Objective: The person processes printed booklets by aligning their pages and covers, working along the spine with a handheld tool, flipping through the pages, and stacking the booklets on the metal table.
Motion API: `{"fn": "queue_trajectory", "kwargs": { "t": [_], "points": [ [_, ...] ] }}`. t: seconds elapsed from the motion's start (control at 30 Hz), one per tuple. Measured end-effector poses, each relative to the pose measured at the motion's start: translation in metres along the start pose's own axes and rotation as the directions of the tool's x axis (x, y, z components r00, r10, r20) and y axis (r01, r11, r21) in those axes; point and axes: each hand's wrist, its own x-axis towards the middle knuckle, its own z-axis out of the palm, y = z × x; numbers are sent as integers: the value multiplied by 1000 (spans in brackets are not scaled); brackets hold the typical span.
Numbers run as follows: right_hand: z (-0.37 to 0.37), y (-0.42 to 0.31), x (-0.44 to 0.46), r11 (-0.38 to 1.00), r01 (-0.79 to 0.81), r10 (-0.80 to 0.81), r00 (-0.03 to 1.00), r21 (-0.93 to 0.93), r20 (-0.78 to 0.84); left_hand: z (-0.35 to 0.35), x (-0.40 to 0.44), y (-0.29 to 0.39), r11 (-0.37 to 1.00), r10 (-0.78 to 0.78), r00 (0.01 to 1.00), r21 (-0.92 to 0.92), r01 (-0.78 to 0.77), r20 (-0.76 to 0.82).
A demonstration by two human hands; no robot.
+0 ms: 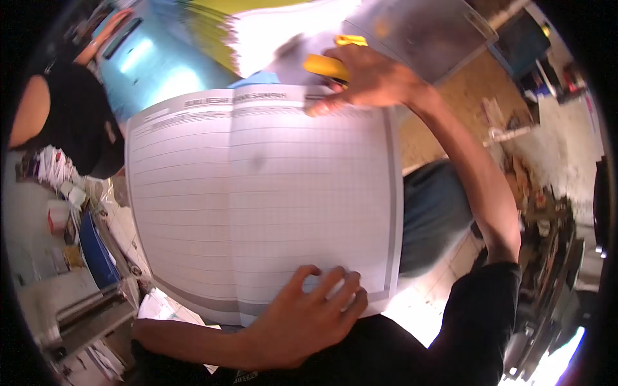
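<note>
A wide, ruled ledger sheet (309, 193) with a fold line down its middle and a printed heading along the top lies spread out in front of me. Near its lower edge, my left hand (315, 315) rests on the paper with its fingers apart. At the top right edge is my right hand (370, 74), its fingers bent around a yellow tool (325, 66) whose exact kind is partly hidden by the hand. The thumb of that hand reaches down onto the sheet. A small blue piece (257, 78) shows just behind the sheet's upper edge.
To the left, another person in a black top (80, 116) sits by a shiny light-blue surface (161, 71), one hand on it. White and yellow-green sheets (257, 32) lie at the back. Papers and boxes crowd the left; wooden pieces (534, 199) are piled at the right.
</note>
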Motion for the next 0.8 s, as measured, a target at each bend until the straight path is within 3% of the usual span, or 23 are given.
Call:
{"fn": "queue_trajectory", "kwargs": {
  "t": [0.07, 0.13, 0.17, 0.23, 0.27, 0.33, 0.37, 0.43, 0.5, 0.53, 0.57, 0.63, 0.67, 0.7, 0.73, 0.8],
  "points": [
    [-7, -14, -6, 996, -86, 87, 996, -31, 35, -2, -3, 0, 998, -29, 999, 53, 28, 21],
    [1, -7, -7, 997, -80, 79, 997, -15, -18, -4, -6, -2, 975, -105, 994, -192, 108, 22],
    [4, -5, -8, 999, -45, 44, 997, -9, -59, -3, -9, -3, 977, -94, 995, -190, 99, 33],
    [2, -8, -10, 997, -75, 74, 996, -24, -55, -1, -14, -7, 800, -202, 979, -578, 159, -10],
    [-2, -12, -12, 996, -84, 83, 996, -37, -18, -3, -17, -8, 807, -208, 978, -567, 164, -13],
    [-3, -13, -9, 996, -68, 69, 998, -53, 3, -11, -22, -9, 523, -466, 885, -806, 276, 0],
    [2, -9, -6, 998, -61, 59, 997, -30, -50, -11, -24, -10, 534, -479, 878, -798, 279, -14],
    [-7, -11, -5, 999, -32, 30, 993, -19, -114, -4, -30, -14, 332, -585, 811, -921, 203, -31],
    [-24, -16, -11, 923, -61, 98, 992, 380, -78, 5, -37, -17, 317, -609, 791, -932, 178, -55],
    [-23, -8, -9, 870, 106, 8, 973, 482, -229, 8, -41, -20, 289, -624, 779, -944, 157, -61],
    [-26, -1, -9, 871, 132, -22, 973, 474, -229, 9, -45, -23, 295, -642, 763, -944, 149, -80],
    [-38, -24, -18, 795, 141, 166, 886, 590, -434, 8, -57, -31, 400, -568, 763, -914, -72, -309],
    [-40, -24, -18, 791, 165, 140, 889, 589, -436, 18, -59, -30, 326, -680, 611, -913, -245, -406],
    [-42, -22, -19, 793, 150, 219, 834, 591, -506, 30, -63, -26, 276, -777, 431, -864, -421, -458],
    [-45, -18, -20, 793, 133, 297, 769, 595, -567, 34, -72, -24, 267, -846, 306, -844, -466, -437],
    [-51, -19, -26, 775, 181, 272, 769, 605, -578, 52, -92, -24, 397, -895, 78, -864, -310, -440]
  ]
}}
